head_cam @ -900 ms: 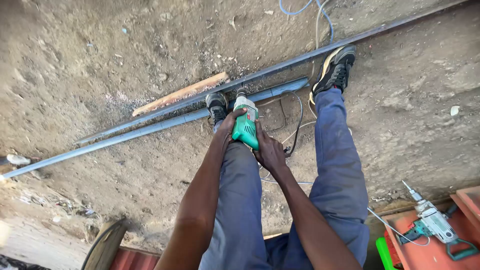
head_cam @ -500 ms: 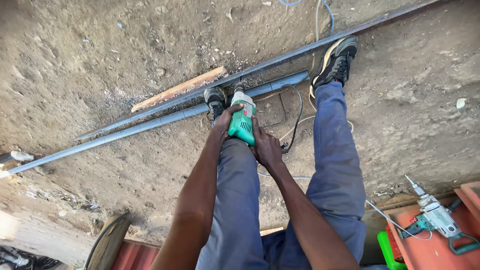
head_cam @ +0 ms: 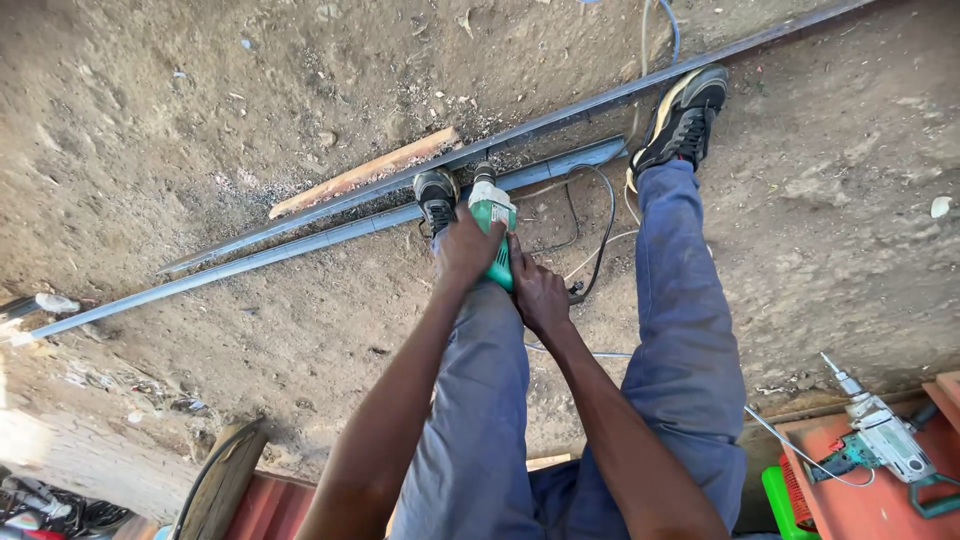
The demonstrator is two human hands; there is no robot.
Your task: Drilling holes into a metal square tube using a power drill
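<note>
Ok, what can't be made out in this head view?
- Green power tool: its working end and its contact with the grey pipe are hidden behind the left hand and right hand.
- Grey drill: handle cut off by the right edge.
- Bottom-left clutter: too small to identify.

Both hands clamp the green grinder, left hand and right hand. It's down on the grey pipe. A drill lies aside.

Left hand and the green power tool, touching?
Touching. Head view: the left hand is wrapped over the green power tool, no gap between them.
</note>
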